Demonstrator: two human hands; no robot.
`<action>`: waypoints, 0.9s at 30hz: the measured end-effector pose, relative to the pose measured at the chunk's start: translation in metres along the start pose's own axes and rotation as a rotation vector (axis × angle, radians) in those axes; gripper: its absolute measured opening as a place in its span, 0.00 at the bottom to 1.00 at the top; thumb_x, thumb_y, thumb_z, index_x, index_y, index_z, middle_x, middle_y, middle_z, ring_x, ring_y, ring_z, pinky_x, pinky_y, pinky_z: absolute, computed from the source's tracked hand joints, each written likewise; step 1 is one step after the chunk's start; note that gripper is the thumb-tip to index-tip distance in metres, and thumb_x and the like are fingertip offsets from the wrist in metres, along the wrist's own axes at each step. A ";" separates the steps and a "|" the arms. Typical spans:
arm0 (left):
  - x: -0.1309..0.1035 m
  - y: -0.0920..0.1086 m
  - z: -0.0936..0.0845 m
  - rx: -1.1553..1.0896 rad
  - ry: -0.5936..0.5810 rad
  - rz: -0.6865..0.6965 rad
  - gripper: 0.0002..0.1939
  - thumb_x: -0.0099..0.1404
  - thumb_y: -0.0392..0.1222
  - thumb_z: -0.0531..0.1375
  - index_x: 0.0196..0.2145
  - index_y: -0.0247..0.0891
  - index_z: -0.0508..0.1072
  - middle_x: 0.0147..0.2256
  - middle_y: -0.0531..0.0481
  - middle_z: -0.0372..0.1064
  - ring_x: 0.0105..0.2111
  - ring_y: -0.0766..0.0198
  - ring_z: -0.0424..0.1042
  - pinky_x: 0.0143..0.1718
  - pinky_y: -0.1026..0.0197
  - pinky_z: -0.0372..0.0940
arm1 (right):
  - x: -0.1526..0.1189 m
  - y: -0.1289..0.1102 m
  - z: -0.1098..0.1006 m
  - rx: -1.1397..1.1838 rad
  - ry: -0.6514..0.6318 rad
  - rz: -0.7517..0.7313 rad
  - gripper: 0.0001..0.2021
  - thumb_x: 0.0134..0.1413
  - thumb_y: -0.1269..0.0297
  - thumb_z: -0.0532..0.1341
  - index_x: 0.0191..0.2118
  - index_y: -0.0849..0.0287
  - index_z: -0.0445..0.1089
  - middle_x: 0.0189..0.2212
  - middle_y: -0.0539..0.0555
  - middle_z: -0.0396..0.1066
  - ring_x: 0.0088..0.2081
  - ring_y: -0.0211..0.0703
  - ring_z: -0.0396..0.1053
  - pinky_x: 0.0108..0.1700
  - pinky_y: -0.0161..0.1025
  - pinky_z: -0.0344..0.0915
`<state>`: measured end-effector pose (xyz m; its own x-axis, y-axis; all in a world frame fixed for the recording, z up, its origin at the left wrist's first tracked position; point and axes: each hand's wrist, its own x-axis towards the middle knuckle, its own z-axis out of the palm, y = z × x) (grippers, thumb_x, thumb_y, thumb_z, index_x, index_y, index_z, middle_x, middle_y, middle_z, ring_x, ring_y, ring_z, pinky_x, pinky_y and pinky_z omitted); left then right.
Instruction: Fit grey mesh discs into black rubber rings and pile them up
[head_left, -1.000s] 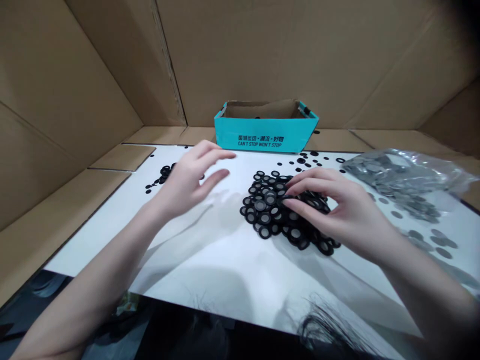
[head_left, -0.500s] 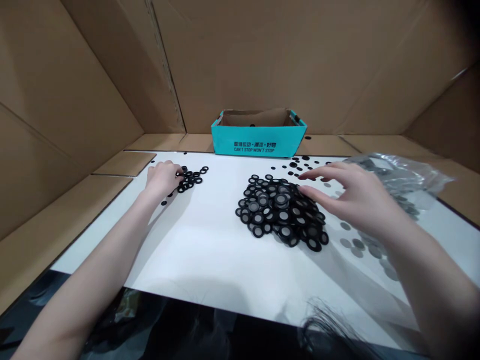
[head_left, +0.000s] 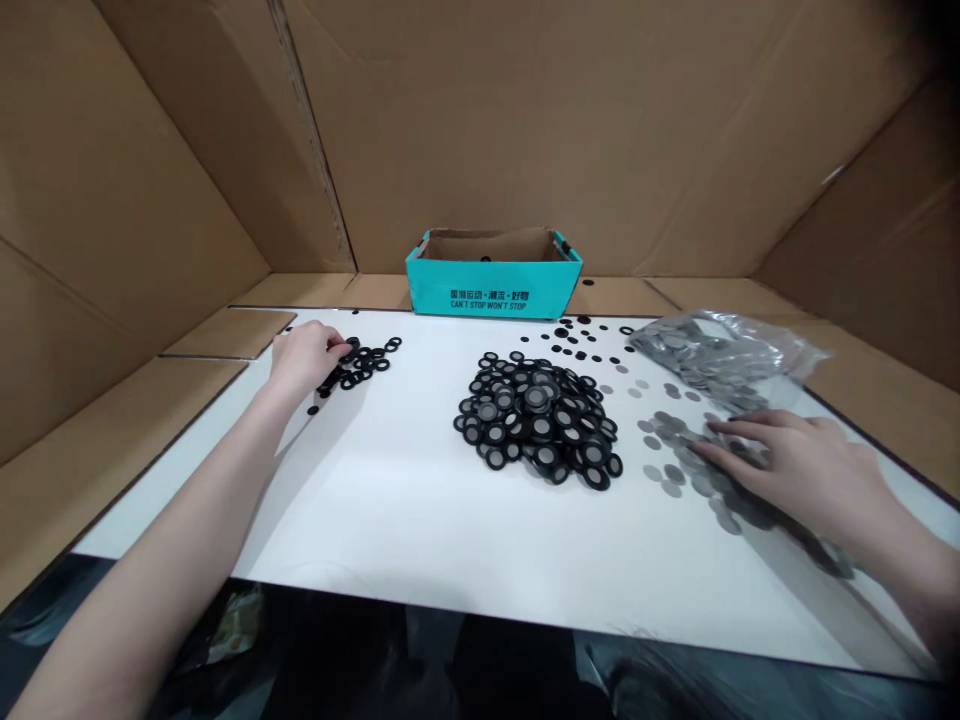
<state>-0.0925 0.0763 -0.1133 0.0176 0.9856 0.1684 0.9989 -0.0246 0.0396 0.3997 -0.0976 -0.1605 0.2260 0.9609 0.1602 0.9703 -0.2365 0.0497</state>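
1. Left hand (head_left: 304, 357) curled on the small pile of black rings (head_left: 365, 360), far-left on the table (head_left: 405, 500); grip unclear.
2. Right hand (head_left: 795, 465) flat, fingers spread on loose grey discs (head_left: 679, 455) beside the plastic bag (head_left: 720, 355).
3. Big pile of assembled rings (head_left: 536, 420) sits between the hands.
4. Teal box (head_left: 491, 285) behind.

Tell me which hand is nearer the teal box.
Left. The left hand rests on the black rings, just in front and left of the teal box. The right hand lies on grey discs, farther toward the near right.
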 end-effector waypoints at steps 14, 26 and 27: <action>-0.002 0.000 -0.004 -0.040 0.071 -0.016 0.16 0.65 0.50 0.56 0.38 0.43 0.82 0.43 0.44 0.78 0.46 0.45 0.73 0.47 0.48 0.61 | -0.006 -0.019 -0.006 0.113 0.108 0.015 0.12 0.57 0.53 0.57 0.34 0.54 0.74 0.38 0.64 0.78 0.41 0.64 0.70 0.35 0.50 0.62; -0.005 0.006 -0.008 -0.080 0.078 0.013 0.16 0.65 0.48 0.55 0.39 0.41 0.81 0.44 0.44 0.78 0.45 0.47 0.74 0.44 0.51 0.61 | -0.004 -0.022 0.000 0.040 0.144 -0.033 0.15 0.60 0.61 0.51 0.35 0.55 0.75 0.41 0.63 0.79 0.42 0.62 0.70 0.33 0.47 0.58; -0.005 0.006 -0.008 -0.085 0.081 0.016 0.15 0.65 0.48 0.56 0.38 0.41 0.81 0.44 0.45 0.78 0.45 0.47 0.74 0.43 0.52 0.61 | -0.003 -0.021 0.003 0.039 0.157 -0.032 0.15 0.60 0.60 0.51 0.35 0.55 0.76 0.40 0.63 0.79 0.41 0.62 0.70 0.33 0.47 0.57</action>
<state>-0.0867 0.0700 -0.1059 0.0269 0.9682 0.2489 0.9911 -0.0582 0.1193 0.3792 -0.0950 -0.1646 0.1820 0.9326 0.3116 0.9800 -0.1978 0.0197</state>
